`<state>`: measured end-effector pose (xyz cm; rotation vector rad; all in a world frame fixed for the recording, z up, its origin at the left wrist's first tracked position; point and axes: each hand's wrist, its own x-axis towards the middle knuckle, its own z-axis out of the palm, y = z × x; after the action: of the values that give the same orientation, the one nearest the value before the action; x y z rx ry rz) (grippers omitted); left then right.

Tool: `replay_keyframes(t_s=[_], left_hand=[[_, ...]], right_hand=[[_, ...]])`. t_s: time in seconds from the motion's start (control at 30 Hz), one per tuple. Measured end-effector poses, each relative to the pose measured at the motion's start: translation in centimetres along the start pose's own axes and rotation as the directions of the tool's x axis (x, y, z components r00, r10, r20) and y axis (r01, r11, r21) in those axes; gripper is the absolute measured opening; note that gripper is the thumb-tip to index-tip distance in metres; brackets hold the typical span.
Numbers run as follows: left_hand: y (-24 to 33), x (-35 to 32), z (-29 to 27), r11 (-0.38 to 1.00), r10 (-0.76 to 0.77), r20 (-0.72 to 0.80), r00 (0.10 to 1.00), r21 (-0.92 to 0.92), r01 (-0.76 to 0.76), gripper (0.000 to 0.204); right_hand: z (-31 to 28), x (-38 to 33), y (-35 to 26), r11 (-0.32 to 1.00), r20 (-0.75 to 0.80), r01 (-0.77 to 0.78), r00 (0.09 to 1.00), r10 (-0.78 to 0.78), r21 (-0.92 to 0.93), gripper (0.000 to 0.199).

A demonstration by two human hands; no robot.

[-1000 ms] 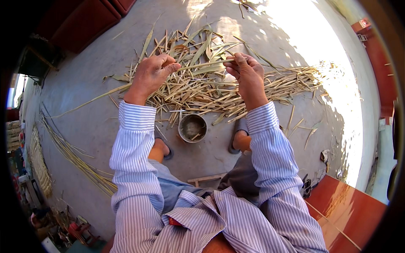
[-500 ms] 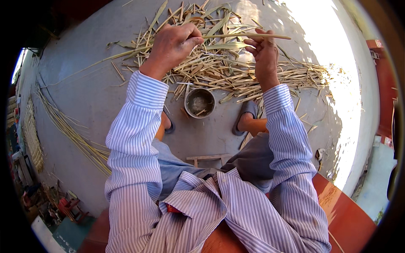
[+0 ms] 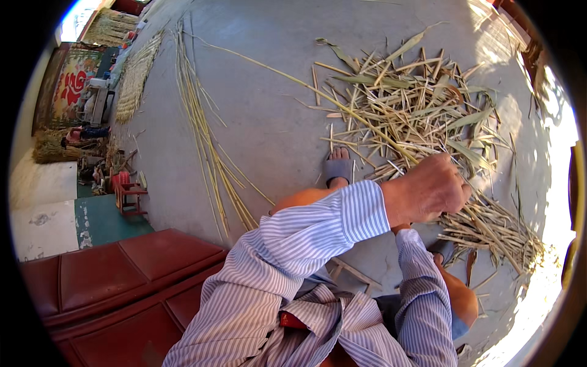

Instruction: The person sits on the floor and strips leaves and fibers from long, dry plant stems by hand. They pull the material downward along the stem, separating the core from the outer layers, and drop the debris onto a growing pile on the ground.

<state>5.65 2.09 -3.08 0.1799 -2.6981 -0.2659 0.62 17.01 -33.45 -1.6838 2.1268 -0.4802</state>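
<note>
At lower left, a dark red padded sofa (image 3: 104, 275). Near it, a small red stool (image 3: 127, 188) beside grey floor (image 3: 275, 67); farther up, a red-patterned panel (image 3: 72, 85).

Left grip (image 3: 431, 191) curled, back upward

Long, thin yellowish stalk (image 3: 306, 87); slanting partly over the straw heap (image 3: 422, 104)
</note>
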Motion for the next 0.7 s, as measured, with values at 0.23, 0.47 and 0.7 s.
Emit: replay_keyframes(t_s=[0.23,0.47,0.7], left_hand=[[-0.2,-1.2,0.1,1.0,-0.011,0.009,1.0,-0.011,0.011,0.021],[-3.8,-0.1,-0.3,0.979,-0.088,-0.126,0.988,-0.195,0.062,0.015],[-4.2,2.2,-1.3,0.953,-0.164,-0.037,0.986,-0.264,0.148,0.015]], right_hand=[[-2.9,1.4,-0.2,1.0,0.013,0.016,1.0,-0.016,0.016,0.051],[-21.7,6.3,-3.8,0.449,-0.017,-0.087,0.975,0.223,0.889,0.036],[-31.2,2.4,-5.9,0.028,-0.389,0.406,0.849,0.357,0.913,0.032]])
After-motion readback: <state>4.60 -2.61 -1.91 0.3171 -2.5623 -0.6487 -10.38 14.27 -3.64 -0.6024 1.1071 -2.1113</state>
